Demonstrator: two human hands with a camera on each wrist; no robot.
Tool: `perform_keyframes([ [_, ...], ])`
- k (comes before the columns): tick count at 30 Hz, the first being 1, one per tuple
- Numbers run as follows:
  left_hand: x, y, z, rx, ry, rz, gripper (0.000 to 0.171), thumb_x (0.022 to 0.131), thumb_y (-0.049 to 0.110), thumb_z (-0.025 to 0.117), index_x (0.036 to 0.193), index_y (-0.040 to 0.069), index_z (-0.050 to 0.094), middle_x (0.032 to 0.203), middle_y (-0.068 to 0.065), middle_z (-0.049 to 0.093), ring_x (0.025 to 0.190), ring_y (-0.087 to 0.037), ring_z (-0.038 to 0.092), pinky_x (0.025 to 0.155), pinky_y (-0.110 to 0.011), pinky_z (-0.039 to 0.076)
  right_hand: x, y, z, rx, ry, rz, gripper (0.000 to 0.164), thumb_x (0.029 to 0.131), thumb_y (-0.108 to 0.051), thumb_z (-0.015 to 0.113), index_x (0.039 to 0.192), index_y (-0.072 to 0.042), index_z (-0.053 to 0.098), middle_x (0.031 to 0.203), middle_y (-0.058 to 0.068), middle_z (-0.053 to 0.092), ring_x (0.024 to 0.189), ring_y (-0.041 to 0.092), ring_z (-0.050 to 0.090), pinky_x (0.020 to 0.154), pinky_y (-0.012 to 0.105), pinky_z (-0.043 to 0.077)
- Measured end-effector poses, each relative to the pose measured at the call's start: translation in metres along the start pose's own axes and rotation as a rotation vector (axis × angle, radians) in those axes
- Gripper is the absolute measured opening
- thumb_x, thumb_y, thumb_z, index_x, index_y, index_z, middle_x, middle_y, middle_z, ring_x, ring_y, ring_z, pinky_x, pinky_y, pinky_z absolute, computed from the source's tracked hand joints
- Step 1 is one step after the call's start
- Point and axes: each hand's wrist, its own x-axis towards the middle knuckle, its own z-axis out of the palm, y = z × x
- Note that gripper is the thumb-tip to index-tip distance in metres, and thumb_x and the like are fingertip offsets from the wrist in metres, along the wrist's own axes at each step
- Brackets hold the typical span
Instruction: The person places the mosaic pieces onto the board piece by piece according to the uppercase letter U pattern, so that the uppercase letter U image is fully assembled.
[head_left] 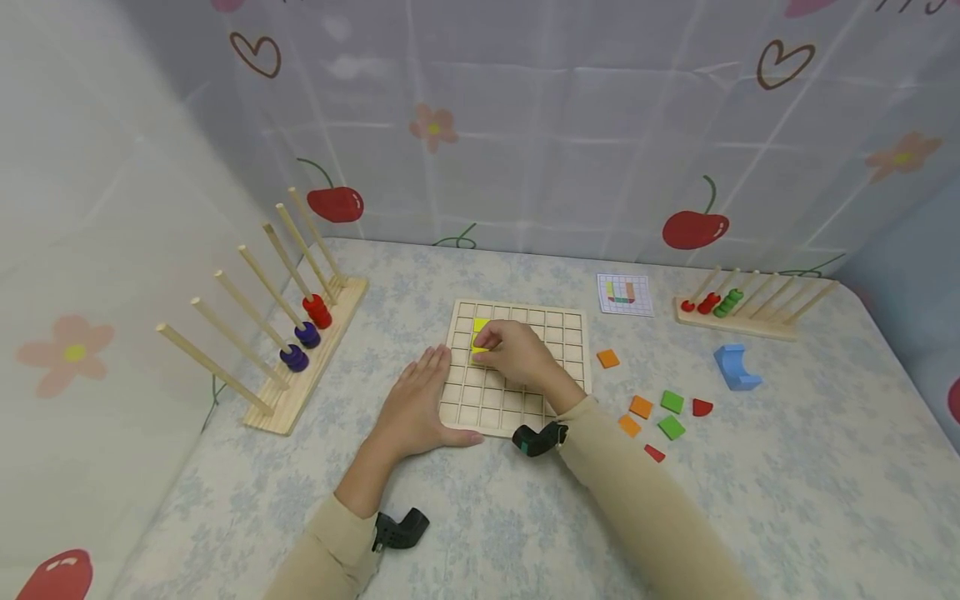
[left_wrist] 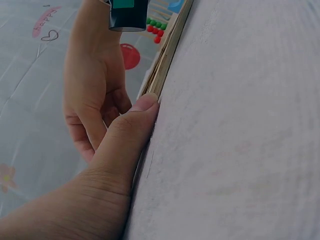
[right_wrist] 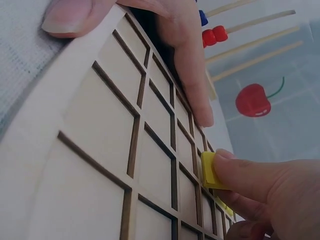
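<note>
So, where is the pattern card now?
In the head view, the pattern card lies to the upper right of the grid board, left of the small bead rack.

A pale tablecloth (head_left: 540,533) with a faint blue flower print covers the table. At the left stands a wooden rack (head_left: 318,358) of seven tall pegs, carrying purple rings (head_left: 294,359) on two pegs and red rings (head_left: 317,312) on another. At the far right, a smaller peg rack (head_left: 757,327) bears red beads (head_left: 708,302) and green beads (head_left: 728,303); a blue block (head_left: 727,367) with a curved hollow lies near it. Behind hangs a light sheet (head_left: 540,158) printed with cherries (head_left: 335,205), flowers (head_left: 434,128) and hearts (head_left: 256,55).
</note>
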Motion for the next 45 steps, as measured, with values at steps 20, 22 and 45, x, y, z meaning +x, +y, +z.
perform_keyframes([
  [20, -0.0003, 0.0000, -0.0013, 0.000, -0.014, -0.008, 0.143, 0.059, 0.090, 0.065, 0.160, 0.009, 0.004, 0.169, -0.004, 0.006, 0.157, -0.019, 0.002, 0.128, -0.044, 0.009, 0.0025, -0.0042, 0.0044, -0.064, 0.013, 0.018, 0.013, 0.087, -0.027, 0.078, 0.095, -0.022, 0.070, 0.093, -0.007, 0.069, 0.084, 0.011, 0.063, 0.078, 0.032, 0.052],
  [22, -0.0005, 0.0003, -0.0016, -0.003, -0.011, -0.007, 0.143, 0.059, 0.090, 0.065, 0.160, 0.009, 0.004, 0.169, -0.004, 0.006, 0.157, -0.019, 0.002, 0.128, -0.044, 0.009, 0.0017, -0.0047, 0.0040, -0.073, 0.011, 0.016, 0.012, 0.087, -0.027, 0.078, 0.095, -0.022, 0.070, 0.093, -0.007, 0.069, 0.084, 0.012, 0.063, 0.077, 0.032, 0.051],
  [45, -0.0002, 0.0006, -0.0007, -0.001, -0.006, 0.007, 0.142, 0.061, 0.088, 0.066, 0.160, 0.007, 0.006, 0.168, -0.007, 0.008, 0.156, -0.021, 0.004, 0.127, -0.046, 0.013, -0.0030, -0.0052, 0.0012, -0.250, 0.020, -0.022, 0.018, 0.086, -0.030, 0.078, 0.100, -0.019, 0.081, 0.097, -0.008, 0.068, 0.083, 0.010, 0.061, 0.070, 0.026, 0.051],
])
